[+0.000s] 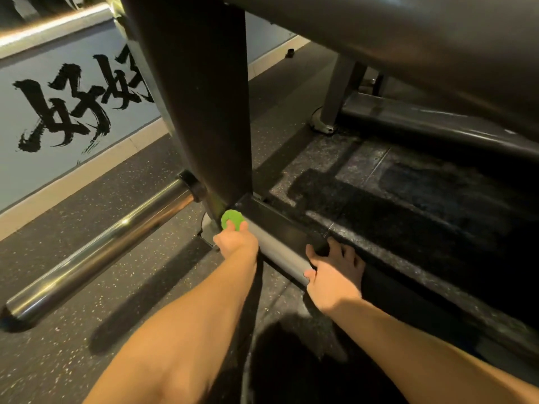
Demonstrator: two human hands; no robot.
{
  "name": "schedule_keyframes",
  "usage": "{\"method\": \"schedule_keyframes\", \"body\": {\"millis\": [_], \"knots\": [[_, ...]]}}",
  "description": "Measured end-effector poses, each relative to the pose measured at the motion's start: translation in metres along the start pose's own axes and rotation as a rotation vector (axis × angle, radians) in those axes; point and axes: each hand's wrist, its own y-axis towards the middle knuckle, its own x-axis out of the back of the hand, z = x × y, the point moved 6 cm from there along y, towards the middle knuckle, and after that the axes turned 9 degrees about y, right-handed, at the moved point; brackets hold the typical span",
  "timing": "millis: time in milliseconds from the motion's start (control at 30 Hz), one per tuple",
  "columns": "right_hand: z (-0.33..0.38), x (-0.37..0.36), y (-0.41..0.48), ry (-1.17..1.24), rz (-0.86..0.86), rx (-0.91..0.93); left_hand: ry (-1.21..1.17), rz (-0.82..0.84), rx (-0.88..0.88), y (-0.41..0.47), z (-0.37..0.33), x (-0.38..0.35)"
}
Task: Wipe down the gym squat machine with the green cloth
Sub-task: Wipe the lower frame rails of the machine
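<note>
The small bunched green cloth (232, 219) sits at the foot of the black steel squat machine's upright post (204, 112), where it joins the low grey-and-black base rail (280, 231); the left hand (236, 243) presses it there, fingers clamped on it. The right hand (335, 275) rests on the rail nearer and to the right, fingers spread apart across its top. A long chrome bar (102, 237) projects to the left above speckled dark rubber flooring (73, 354).

The cloth (232, 219) is showing bright green against the black squat machine (201, 112) — its base rail (277, 252) is reading pale grey. The chrome bar (102, 243) is gleaming silver. The floor (87, 287) is showing dark grey with pale speckles — the wall (35, 62) is carrying black brush characters on pale blue-grey.
</note>
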Motion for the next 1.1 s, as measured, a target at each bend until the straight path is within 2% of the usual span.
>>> {"method": "schedule_keyframes", "body": {"millis": [200,267,333,400,467,533,667,733,833,933,1033,1100], "knots": [[0.001,0.007,0.004,0.019,0.150,-0.008,0.106,0.084,-0.152,-0.082,0.029,-0.013],[-0.001,0.009,0.002,0.047,0.166,-0.009,0.214,0.181,-0.251,-0.100,0.032,-0.019],[-0.008,0.016,-0.009,0.111,0.056,0.001,0.391,0.360,-0.395,-0.114,0.034,-0.029],[-0.015,0.021,-0.028,0.220,-0.126,0.020,0.519,0.461,-0.480,-0.124,0.032,-0.024],[-0.020,0.020,-0.049,0.431,-0.232,-0.019,0.563,0.478,-0.535,-0.129,0.023,-0.008],[-0.020,0.012,-0.062,0.686,-0.231,-0.085,0.543,0.462,-0.571,-0.131,0.017,0.009],[-0.016,-0.010,-0.079,1.337,-0.065,-0.360,0.371,0.512,-0.574,-0.144,0.023,0.030],[-0.010,-0.014,-0.083,1.493,0.050,-0.418,0.355,0.580,-0.573,-0.152,0.032,0.030],[-0.011,-0.015,-0.084,1.518,0.032,-0.466,0.305,0.695,-0.586,-0.159,0.033,0.029],[-0.016,-0.001,-0.078,1.434,-0.129,-0.481,0.303,0.725,-0.605,-0.157,0.025,0.032],[-0.014,0.046,-0.070,1.253,-0.330,-0.279,0.280,0.621,-0.564,-0.137,0.019,0.032],[-0.009,0.083,-0.070,0.987,-0.421,-0.101,0.308,0.553,-0.547,-0.125,0.018,0.032]]}}
